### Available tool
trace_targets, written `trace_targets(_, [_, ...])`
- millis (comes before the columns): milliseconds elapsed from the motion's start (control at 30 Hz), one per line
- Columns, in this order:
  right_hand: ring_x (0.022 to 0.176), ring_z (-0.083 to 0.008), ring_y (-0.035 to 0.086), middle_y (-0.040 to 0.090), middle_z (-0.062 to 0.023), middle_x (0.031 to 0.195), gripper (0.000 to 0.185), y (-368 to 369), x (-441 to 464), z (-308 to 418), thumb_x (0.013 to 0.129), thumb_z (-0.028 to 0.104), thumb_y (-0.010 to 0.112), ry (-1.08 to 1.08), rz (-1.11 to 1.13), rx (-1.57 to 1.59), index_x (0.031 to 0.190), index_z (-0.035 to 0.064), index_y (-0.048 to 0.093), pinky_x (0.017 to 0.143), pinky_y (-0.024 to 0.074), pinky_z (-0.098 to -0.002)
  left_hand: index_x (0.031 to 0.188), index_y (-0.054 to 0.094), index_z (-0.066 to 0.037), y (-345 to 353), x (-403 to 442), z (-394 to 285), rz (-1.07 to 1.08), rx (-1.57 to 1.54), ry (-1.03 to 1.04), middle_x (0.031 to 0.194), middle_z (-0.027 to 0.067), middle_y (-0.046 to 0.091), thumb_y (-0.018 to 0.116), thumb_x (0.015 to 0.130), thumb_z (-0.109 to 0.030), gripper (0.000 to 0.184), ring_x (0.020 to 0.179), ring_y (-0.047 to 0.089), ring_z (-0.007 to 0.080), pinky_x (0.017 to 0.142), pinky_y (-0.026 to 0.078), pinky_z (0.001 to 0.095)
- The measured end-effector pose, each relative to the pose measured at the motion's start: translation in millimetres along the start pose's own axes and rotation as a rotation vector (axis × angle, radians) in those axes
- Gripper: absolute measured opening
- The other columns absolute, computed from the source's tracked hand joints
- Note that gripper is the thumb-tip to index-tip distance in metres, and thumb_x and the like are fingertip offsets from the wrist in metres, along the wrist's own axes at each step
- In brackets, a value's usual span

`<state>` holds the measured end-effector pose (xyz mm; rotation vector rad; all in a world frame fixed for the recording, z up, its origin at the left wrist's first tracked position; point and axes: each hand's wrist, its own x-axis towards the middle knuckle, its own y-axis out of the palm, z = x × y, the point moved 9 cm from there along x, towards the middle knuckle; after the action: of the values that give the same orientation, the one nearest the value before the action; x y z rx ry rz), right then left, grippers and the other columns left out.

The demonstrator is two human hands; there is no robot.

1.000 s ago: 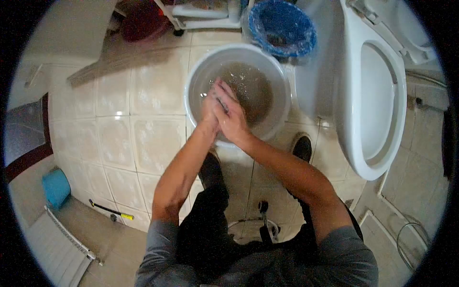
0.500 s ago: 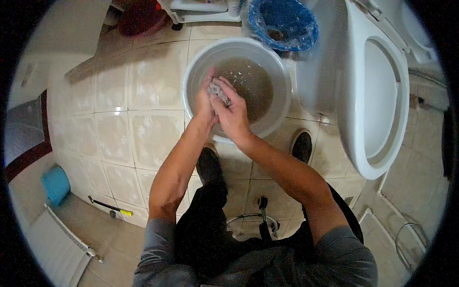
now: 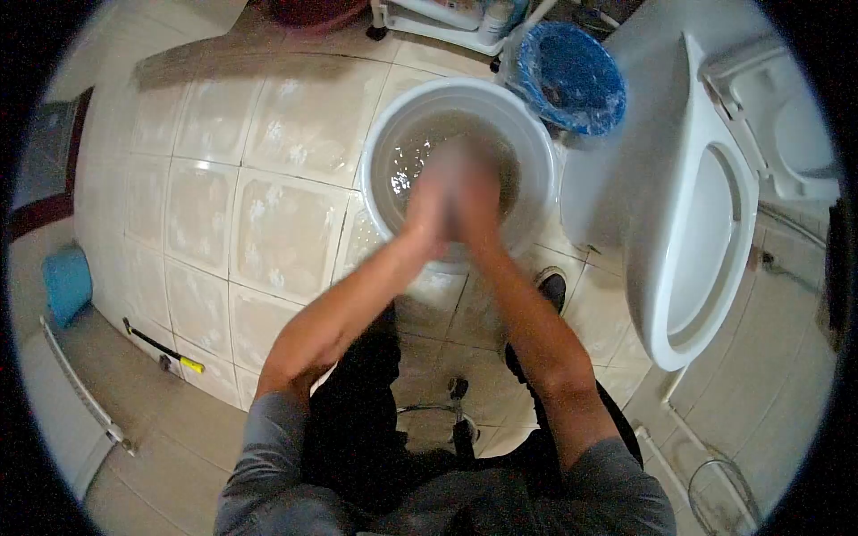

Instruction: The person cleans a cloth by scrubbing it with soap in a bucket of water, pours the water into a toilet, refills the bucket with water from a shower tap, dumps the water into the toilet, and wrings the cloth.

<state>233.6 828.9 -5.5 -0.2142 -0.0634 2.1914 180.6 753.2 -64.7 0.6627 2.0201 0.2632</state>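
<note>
A round whitish plastic basin (image 3: 374, 192) on the floor holds murky brownish water (image 3: 420, 147) with bright glints on its surface. My left hand (image 3: 431, 198) and my right hand (image 3: 478, 192) are close together over the basin, side by side. Both are heavily smeared by motion, so their fingers cannot be made out. A greyish blur shows about the fingertips. Whether the grey crumpled, cloth-like wad seen earlier is still between the hands cannot be told.
Behind the basin stands a blue-lined bin (image 3: 576, 80), with a white toilet (image 3: 684, 339) to the right. A wheeled white rack (image 3: 438, 36) and a dark red tub (image 3: 317, 13) are at the back. A yellow-tipped black stick (image 3: 165, 348) and blue container (image 3: 67, 284) are left.
Both hands have gone from cupping a grey wet wad to a fast blurred motion, fingers pointing farther forward over the water. The camera view has shifted and turned slightly.
</note>
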Motion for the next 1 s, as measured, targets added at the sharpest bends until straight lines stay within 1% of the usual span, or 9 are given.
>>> trace_targets(167, [0.123, -0.0375, 0.055, 0.056, -0.0223, 0.133, 0.046, 7, 7, -11, 0.092, 0.017, 0.053, -0.211, 0.076, -0.671, 0.136, 0.0025, 0.051, 0.105, 0.0408, -0.0445, 0.143, 0.046, -0.018, 7, -24, -8, -0.065, 0.197, -0.099, 0.130, 0.0126, 0.056, 0.048, 0.097, -0.032, 0.048, 0.121, 0.051, 0.0256, 0.100, 0.042, 0.0443])
trace_targets(233, [0.124, -0.0377, 0.053, 0.053, -0.0219, 0.137, 0.048, -4, 16, -41, 0.094, 0.018, 0.052, 0.241, 0.023, -0.137, 0.139, 0.0030, 0.047, 0.106, 0.0400, -0.0441, 0.142, 0.047, -0.014, 1, 28, 19, 0.130, 0.072, 0.105, 0.129, 0.0148, 0.057, 0.045, 0.098, -0.032, 0.048, 0.123, 0.050, 0.0286, 0.100, 0.042, 0.0458])
trace_targets(367, [0.126, -0.0309, 0.052, 0.054, -0.0192, 0.138, 0.045, 10, -18, 4, 0.096, 0.020, 0.051, -0.074, 0.031, -0.178, 0.139, 0.0066, 0.050, 0.107, 0.0380, -0.0407, 0.136, 0.052, -0.004, -4, 12, 14, 0.038, 0.049, -0.092, 0.128, 0.0142, 0.060, 0.043, 0.100, -0.027, 0.044, 0.113, 0.059, 0.0287, 0.101, 0.044, 0.0427])
trace_targets(500, [0.130, -0.0255, 0.047, 0.052, -0.0147, 0.140, 0.043, -4, -12, -31, 0.096, 0.019, 0.052, 0.302, -0.077, 0.157, 0.138, 0.0075, 0.052, 0.110, 0.0328, -0.0377, 0.123, 0.058, -0.004, 7, 4, -12, 0.078, 0.460, 0.338, 0.105, 0.0158, 0.067, 0.041, 0.101, -0.033, 0.040, 0.095, 0.064, 0.0286, 0.083, 0.050, 0.0449])
trace_targets(533, [0.130, -0.0244, 0.046, 0.052, -0.0134, 0.140, 0.043, -2, -20, -29, 0.096, 0.017, 0.052, 0.259, -0.082, 0.102, 0.138, 0.0077, 0.053, 0.110, 0.0323, -0.0369, 0.125, 0.058, -0.004, 13, 6, -22, 0.490, -0.010, 0.179, 0.109, 0.0165, 0.066, 0.043, 0.101, -0.032, 0.040, 0.100, 0.063, 0.0286, 0.089, 0.047, 0.0428])
trace_targets(600, [0.129, -0.0240, 0.046, 0.051, -0.0126, 0.140, 0.042, 6, -30, -32, 0.096, 0.017, 0.054, 0.207, -0.053, 0.148, 0.136, 0.0071, 0.054, 0.110, 0.0316, -0.0369, 0.133, 0.054, -0.003, 3, -8, -26, 0.033, 0.393, -0.171, 0.124, 0.0194, 0.061, 0.045, 0.101, -0.028, 0.042, 0.117, 0.055, 0.0301, 0.103, 0.039, 0.0423])
trace_targets(733, [0.124, -0.0258, 0.050, 0.054, -0.0158, 0.135, 0.040, -22, 15, -70, 0.096, 0.022, 0.056, 0.495, -0.119, 0.434, 0.132, 0.0046, 0.057, 0.108, 0.0342, -0.0395, 0.124, 0.057, -0.005, 15, 17, 19, 0.077, 0.352, 0.310, 0.123, 0.0134, 0.060, 0.048, 0.099, -0.030, 0.036, 0.107, 0.060, 0.0267, 0.090, 0.051, 0.0442])
trace_targets(867, [0.114, -0.0290, 0.055, 0.058, -0.0181, 0.128, 0.039, -33, 4, -82, 0.098, 0.028, 0.053, 0.345, -0.181, -0.028, 0.126, 0.0013, 0.059, 0.101, 0.0401, -0.0409, 0.126, 0.056, -0.005, 1, 10, -5, 0.060, 0.090, -0.096, 0.118, 0.0120, 0.061, 0.047, 0.100, -0.030, 0.037, 0.109, 0.058, 0.0256, 0.098, 0.046, 0.0428])
trace_targets(1000, [0.109, -0.0302, 0.060, 0.062, -0.0180, 0.123, 0.045, -40, 30, -77, 0.102, 0.038, 0.045, 0.257, -0.121, -0.180, 0.125, 0.0013, 0.059, 0.096, 0.0454, -0.0422, 0.128, 0.054, -0.005, 17, 3, 18, 0.096, -0.045, 0.110, 0.121, 0.0123, 0.062, 0.051, 0.099, -0.022, 0.033, 0.107, 0.061, 0.0274, 0.092, 0.050, 0.0461])
